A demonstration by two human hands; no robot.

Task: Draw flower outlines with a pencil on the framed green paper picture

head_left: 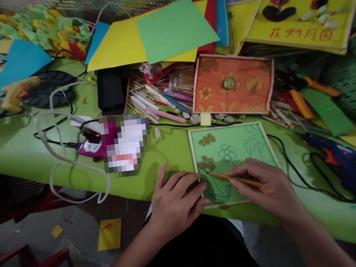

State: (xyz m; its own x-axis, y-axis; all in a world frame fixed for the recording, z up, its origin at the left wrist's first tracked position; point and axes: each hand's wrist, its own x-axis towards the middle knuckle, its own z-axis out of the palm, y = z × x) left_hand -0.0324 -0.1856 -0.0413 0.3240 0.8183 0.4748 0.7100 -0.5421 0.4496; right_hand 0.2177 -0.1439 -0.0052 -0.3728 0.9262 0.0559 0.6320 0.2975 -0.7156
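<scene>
A green framed picture (238,147) with drawn flowers and trees lies near the front edge of the green table (20,148). My left hand (175,203) rests flat on the table, fingers spread, its fingertips touching the frame's left edge. My right hand (265,187) is closed around a yellow pencil (232,179), whose tip touches the lower left part of the drawing.
An orange framed picture (233,85) lies behind the green one, a yellow one (302,12) at the back right. A blue glue gun (340,161) with a black cord lies to the right. Coloured paper sheets (159,32), sticks and pens (161,101), cables and a black box (112,89) crowd the middle.
</scene>
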